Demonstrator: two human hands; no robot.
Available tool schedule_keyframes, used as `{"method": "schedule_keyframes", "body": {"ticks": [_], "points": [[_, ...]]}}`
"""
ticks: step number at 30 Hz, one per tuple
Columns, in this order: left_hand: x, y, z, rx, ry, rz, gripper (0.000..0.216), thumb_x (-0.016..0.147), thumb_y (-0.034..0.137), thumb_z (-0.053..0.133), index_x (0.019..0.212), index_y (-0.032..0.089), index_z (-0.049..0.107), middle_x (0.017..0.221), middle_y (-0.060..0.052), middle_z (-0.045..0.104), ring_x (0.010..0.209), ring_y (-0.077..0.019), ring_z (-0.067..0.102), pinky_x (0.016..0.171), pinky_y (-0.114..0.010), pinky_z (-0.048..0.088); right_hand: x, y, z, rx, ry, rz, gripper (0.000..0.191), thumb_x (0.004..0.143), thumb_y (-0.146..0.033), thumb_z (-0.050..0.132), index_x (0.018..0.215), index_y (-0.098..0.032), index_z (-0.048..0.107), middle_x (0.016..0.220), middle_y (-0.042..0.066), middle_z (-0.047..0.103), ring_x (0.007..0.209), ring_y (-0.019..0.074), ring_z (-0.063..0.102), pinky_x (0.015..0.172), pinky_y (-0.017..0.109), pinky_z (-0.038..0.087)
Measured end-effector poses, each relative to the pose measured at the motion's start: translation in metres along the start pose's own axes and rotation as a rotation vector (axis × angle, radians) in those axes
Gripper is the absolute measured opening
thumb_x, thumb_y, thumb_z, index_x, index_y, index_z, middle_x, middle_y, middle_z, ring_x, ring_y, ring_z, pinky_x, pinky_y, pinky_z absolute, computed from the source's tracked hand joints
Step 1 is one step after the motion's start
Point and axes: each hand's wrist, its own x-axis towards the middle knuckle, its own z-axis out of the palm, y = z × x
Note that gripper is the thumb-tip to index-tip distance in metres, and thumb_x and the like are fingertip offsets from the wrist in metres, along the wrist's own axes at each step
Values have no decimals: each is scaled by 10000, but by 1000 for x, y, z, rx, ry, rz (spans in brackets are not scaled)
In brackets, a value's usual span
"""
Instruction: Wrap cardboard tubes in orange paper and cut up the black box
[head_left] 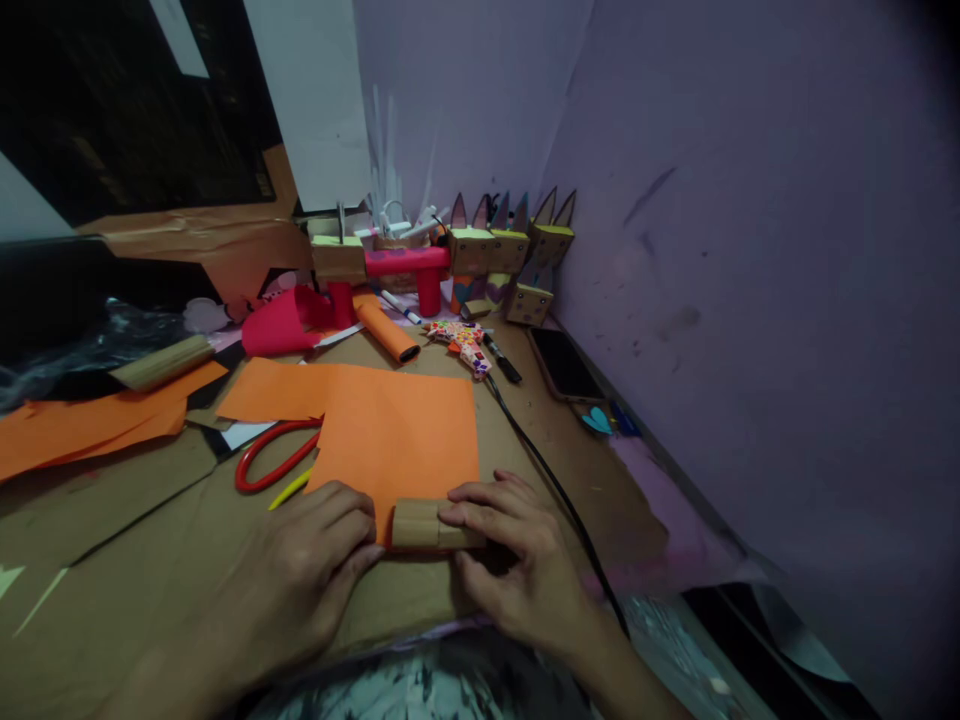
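A brown cardboard tube [416,523] lies crosswise on the near edge of an orange paper sheet [405,420]. My right hand [517,545] has its fingers over the tube's right end, with the thumb in front, gripping it. At the tube's left, my left hand [315,555] pinches the near corner of the orange sheet, fingers curled together. Partly under the sheet's left side are scissors with a red handle [274,470], and a yellow strip [291,488] pokes out beside them.
A patterned glue gun [465,345] lies behind the sheet, its black cord running toward me on the right. Nearby are a marker [502,358], a phone [564,365] and an orange-wrapped tube [386,328]. Eared cardboard figures [472,250] stand against the wall. Orange scraps [97,425] lie left.
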Motion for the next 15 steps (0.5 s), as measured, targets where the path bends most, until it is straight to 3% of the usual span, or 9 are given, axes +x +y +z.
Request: {"method": "schedule_keyframes", "body": {"ticks": [2, 7, 11, 15], "points": [[-1, 4, -2, 41, 11, 4, 112, 877, 186, 434, 921, 191, 538, 924, -58, 600, 828, -184, 562, 679, -305, 452, -1, 0, 0, 1, 6, -6, 382, 625, -68, 599, 952, -247, 681, 1009, 27, 701, 912, 187, 641, 987, 411, 345], [4, 20, 3, 194, 164, 23, 381, 813, 175, 480, 1192, 191, 454, 1236, -129, 515, 1104, -281, 496, 877, -427, 439, -1, 1, 0, 4, 18, -10, 371, 633, -92, 588, 954, -254, 680, 1000, 20, 702, 907, 183, 640, 984, 412, 350], [14, 29, 11, 161, 128, 110, 439, 777, 128, 490, 1211, 157, 425, 1164, -122, 552, 1048, -273, 491, 872, -437, 419, 0, -2, 0, 5, -1, 22, 376, 652, -105, 586, 984, -262, 667, 1015, 15, 696, 932, 183, 628, 999, 407, 336], [20, 30, 16, 140, 109, 114, 364, 795, 117, 481, 1156, 143, 443, 1031, -90, 583, 957, -238, 503, 871, -417, 388, -1, -6, -8, 49, -66, 62, 452, 654, -130, 609, 1095, -228, 600, 1078, 36, 679, 1006, 199, 605, 1042, 411, 308]]}}
